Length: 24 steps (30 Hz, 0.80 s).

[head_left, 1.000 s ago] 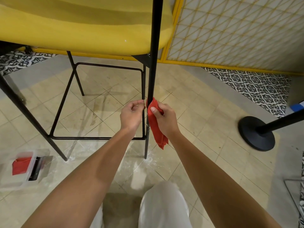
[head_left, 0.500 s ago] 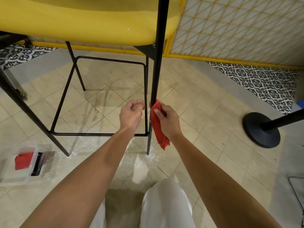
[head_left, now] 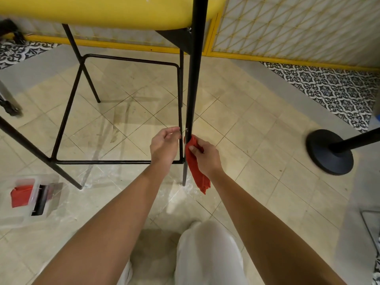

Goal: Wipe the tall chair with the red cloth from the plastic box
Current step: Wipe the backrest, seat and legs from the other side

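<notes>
**Red cloth low on the near leg, wiping under way**

At the far left a clear plastic box (head_left: 12, 214) sits on the beige tiled floor (head_left: 257, 140), well apart from the work. It holds a red folded piece (head_left: 21, 195) and a dark item beside it.

The tall chair (head_left: 102, 11) fills the upper part of the view, with a yellow seat above thin black metal legs. A black footrest frame (head_left: 102, 162) joins the legs lower down.

The left hand (head_left: 164, 145) is curled, and its fingertips reach the thin upright bar (head_left: 181, 99) just left of the near leg. Whether they pinch that bar or only touch it cannot be told.

The right hand (head_left: 205, 157) grips the red cloth (head_left: 198, 177), bunched and pressed against the near black leg (head_left: 194, 79). It holds the cloth low on the leg, about level with the footrest joint. A loose tail of cloth hangs below the hand, near the leg's foot.

At the far right a round black stand base (head_left: 329, 153) rests on the floor, well clear of the chair.

Fetching the cloth appears done, since it is out of the box and in the hand. The wiping looks to be in progress on the lower part of this leg, with only the short stretch down to the foot left on it. Nothing shows whether the seat, the other legs or the footrest frame have been wiped. How much of the chair remains is therefore open.
</notes>
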Tool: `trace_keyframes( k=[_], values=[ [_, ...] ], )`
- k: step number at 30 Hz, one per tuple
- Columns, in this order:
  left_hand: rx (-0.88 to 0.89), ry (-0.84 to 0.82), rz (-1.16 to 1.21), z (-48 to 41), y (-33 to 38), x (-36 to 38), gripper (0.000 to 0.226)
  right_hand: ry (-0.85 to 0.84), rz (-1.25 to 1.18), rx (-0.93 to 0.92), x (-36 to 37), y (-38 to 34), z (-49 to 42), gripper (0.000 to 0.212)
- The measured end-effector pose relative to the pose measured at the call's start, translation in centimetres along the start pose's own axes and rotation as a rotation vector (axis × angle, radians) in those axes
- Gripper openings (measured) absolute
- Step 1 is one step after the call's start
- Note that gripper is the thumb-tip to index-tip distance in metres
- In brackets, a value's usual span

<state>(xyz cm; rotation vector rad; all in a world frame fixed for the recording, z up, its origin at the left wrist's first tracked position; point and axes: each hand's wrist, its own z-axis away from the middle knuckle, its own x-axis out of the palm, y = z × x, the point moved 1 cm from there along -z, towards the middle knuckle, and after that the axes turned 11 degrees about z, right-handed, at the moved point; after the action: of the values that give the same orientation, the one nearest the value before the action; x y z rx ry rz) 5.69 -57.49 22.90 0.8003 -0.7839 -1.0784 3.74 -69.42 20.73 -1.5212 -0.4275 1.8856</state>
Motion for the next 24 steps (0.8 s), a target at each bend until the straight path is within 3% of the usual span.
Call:
trace_keyframes(
  k=[10, 24],
  values=[
    [0.012, 0.003, -0.005, -0.2, -0.6, 0.0, 0.012, 0.077, -0.174, -0.062, -0.5, -0.5, 0.6, 0.037],
    [0.022, 0.003, -0.046, 0.3, -2.0, 0.4, 0.016, -0.034, -0.042, 0.046, -0.4, -0.3, 0.4, 0.031]
  ],
)
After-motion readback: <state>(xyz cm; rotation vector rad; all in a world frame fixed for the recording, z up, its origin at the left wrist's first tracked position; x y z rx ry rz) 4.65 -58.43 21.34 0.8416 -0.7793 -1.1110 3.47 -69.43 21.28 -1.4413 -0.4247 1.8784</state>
